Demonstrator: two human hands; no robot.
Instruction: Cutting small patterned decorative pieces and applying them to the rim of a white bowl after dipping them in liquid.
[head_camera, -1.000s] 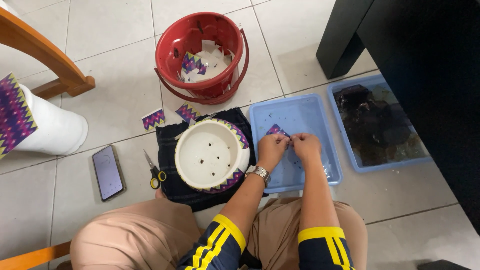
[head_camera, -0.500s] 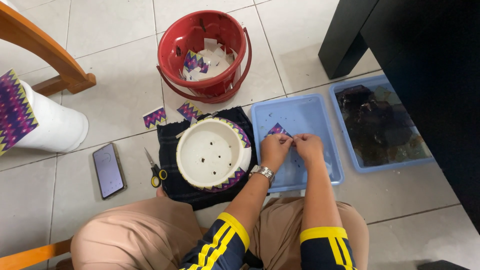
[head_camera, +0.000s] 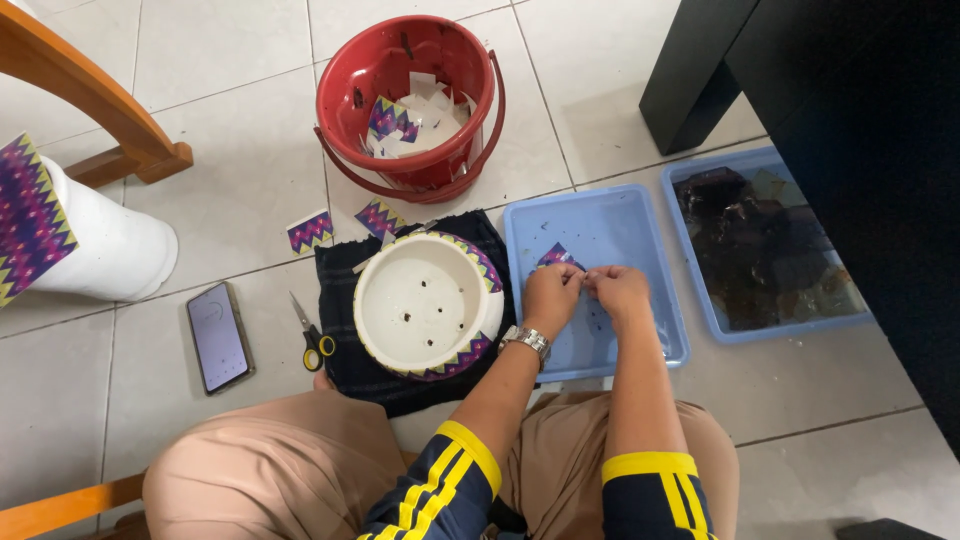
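Lying leftmost on the floor, a phone (head_camera: 218, 337) and scissors (head_camera: 313, 338) sit beside a white pot (head_camera: 425, 304) resting on a dark cloth (head_camera: 340, 290), probably to protect it. Over the pale blue tray (head_camera: 640, 230), the left hand (head_camera: 550, 297) and right hand (head_camera: 620, 290) meet, both pinching one patterned paper piece (head_camera: 556, 256). A red bucket (head_camera: 345, 100) of scraps stands beyond the pot, with a darker-filled tray (head_camera: 690, 170) at far right, neither blocking the hands.

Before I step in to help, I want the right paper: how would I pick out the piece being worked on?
Find the nearer blue tray. Above it both hands pinch a small purple zigzag paper piece; the other scraps lie on the floor or in the red bucket.
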